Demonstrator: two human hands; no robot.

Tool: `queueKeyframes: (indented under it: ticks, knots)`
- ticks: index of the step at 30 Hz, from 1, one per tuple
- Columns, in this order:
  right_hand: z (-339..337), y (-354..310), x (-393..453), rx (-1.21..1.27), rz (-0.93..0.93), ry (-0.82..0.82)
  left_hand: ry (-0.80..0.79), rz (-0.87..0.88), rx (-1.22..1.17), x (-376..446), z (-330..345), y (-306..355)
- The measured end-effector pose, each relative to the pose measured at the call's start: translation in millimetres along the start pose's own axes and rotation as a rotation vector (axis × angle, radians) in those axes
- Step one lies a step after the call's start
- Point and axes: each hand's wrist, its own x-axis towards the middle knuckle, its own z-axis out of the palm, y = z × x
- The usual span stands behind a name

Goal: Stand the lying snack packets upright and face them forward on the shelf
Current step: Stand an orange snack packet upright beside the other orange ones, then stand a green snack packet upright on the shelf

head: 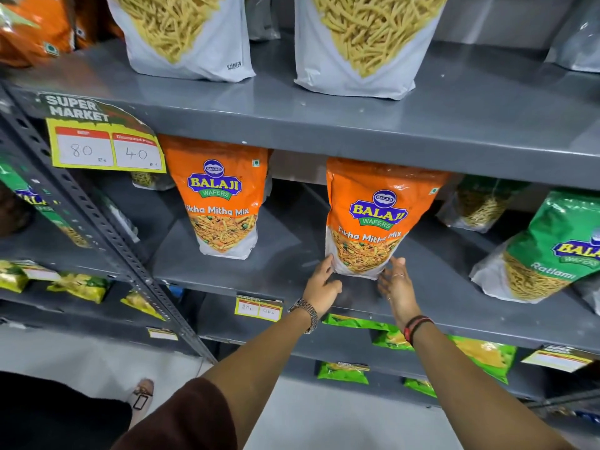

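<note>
- I have both hands at the foot of an orange packet (373, 222) that stands upright on the middle grey shelf (259, 271), front side toward me.
- My left hand (321, 287) lies against the packet's lower left corner, fingers loosely spread and thumb tucked under; my right hand (397, 287) is flat and open against the lower right corner. Neither hand is closed around it — they touch its sides.
- The packet reads "BALAJI WAFERS" in a blue and green badge, with "Tikha Mitha Mix" below in white over a picture of the snack.
- A second orange packet (220, 196) with the same wording stands upright to the left, well apart from the first.
- To the right a green packet (548, 251) leans back; I can read "Ratlami" and part of the Balaji badge.
- On the shelf above stand 2 white packets (185, 40) showing yellow sev; the left one carries "NAMKEEN" on its side.
- A price tag (104, 138) hangs from the upper shelf edge: "SUPER MARKET", then handwritten "80 Rs" and "40" — the small red headings are too blurred to read.
- A smaller yellow tag (258, 308) sits on the middle shelf's edge; its writing is unclear.
- A metal watch (306, 311) is on my left wrist, red and black bands (415, 326) on my right.
</note>
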Motion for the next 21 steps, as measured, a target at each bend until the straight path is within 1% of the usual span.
queueKeyframes:
  ticks: [8, 17, 21]
  knots:
    - [3, -2, -2, -0.018, 0.016, -0.015, 0.012, 0.004, 0.004, 0, -4, -7]
    - [5, -9, -5, -0.013, 0.076, -0.021, 0.02, 0.001, 0.012, -4, -6, -6]
    - [4, -10, -5, -0.013, 0.068, -0.041, -0.033, -0.012, 0.021, -4, -8, -3]
